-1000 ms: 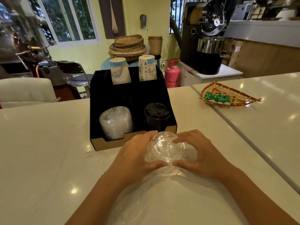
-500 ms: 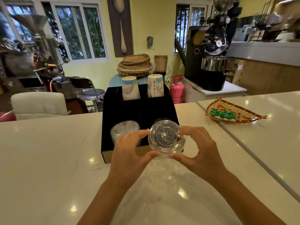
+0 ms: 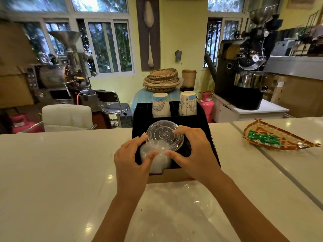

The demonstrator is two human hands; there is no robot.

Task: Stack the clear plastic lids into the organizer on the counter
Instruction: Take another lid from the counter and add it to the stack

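Clear lids (image 3: 164,135), top face camera-tilted

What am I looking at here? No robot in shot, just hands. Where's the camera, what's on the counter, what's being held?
There is no machine. A person wears one wide-angle camera on the head, looking forward and down, so the arms reach in from the bottom of the picture.

The left hand and right hand together hold a stack of clear lids, tilted towards the camera, over the front left compartment of a black organizer. More clear lids already sit in that compartment. Two paper cups stand in the back compartments.

The organizer rests on a pale counter. A clear plastic bag lies in front of it, and a woven tray lies to the right. Behind the counter are machines, a chair and baskets.
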